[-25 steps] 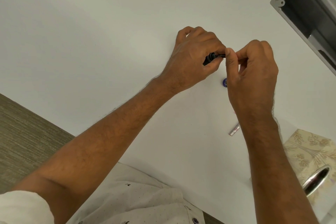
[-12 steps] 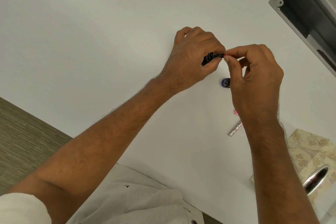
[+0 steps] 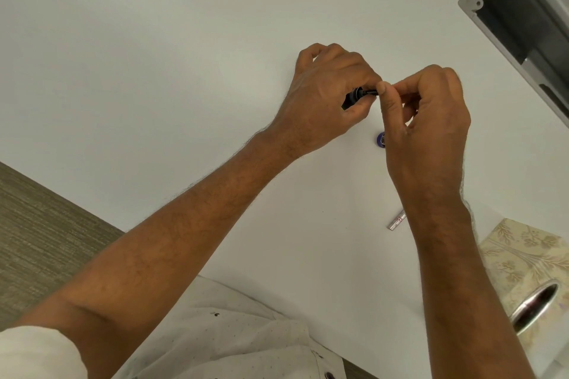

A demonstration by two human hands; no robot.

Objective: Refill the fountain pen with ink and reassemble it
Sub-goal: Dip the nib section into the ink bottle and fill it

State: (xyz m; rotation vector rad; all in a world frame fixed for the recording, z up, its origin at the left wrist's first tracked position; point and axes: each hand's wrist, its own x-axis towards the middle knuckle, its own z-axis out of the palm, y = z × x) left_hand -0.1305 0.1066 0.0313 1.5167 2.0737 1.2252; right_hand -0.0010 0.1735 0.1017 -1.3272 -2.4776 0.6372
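My left hand (image 3: pixel 326 95) grips the black front section of the fountain pen (image 3: pixel 357 97), which points to the right. My right hand (image 3: pixel 428 114) pinches the thin piece at that section's right end; my fingers hide what that piece is. Below the hands, a small blue ink bottle (image 3: pixel 379 139) stands on the white table (image 3: pixel 154 55), half hidden behind my right hand. A slim silver pen part (image 3: pixel 396 222) with a red mark lies on the table beside my right wrist.
A grey open box (image 3: pixel 523 18) lies at the top right. A patterned tissue box (image 3: pixel 529 268) sits at the right edge near my right forearm. The table's front edge runs diagonally at the lower left, with floor beyond it.
My right hand's fingers have shifted on the end of the pen section, thumb now pressed against it. The left hand has held still. The ink bottle is more hidden than half a second ago.
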